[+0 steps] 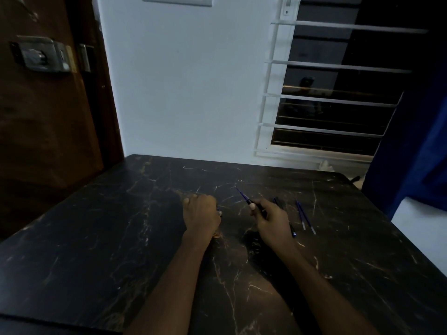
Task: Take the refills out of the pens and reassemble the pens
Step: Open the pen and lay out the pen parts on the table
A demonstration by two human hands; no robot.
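Observation:
My right hand (272, 224) grips a dark pen barrel with a thin blue refill (242, 195) sticking out of it, pointing up and to the left. My left hand (202, 212) rests as a fist on the dark marble table (121, 238), a little to the left of the pen; a small part seems to peek out at its right edge, too small to tell. Two loose blue refills (304, 216) lie side by side on the table right of my right hand. Another dark pen (278, 202) lies partly hidden behind that hand.
The table's far edge meets a white wall (183, 93). A brown door with a metal lock (41, 56) stands at the left. A barred window (333, 105) and a blue curtain (411, 153) are at the right.

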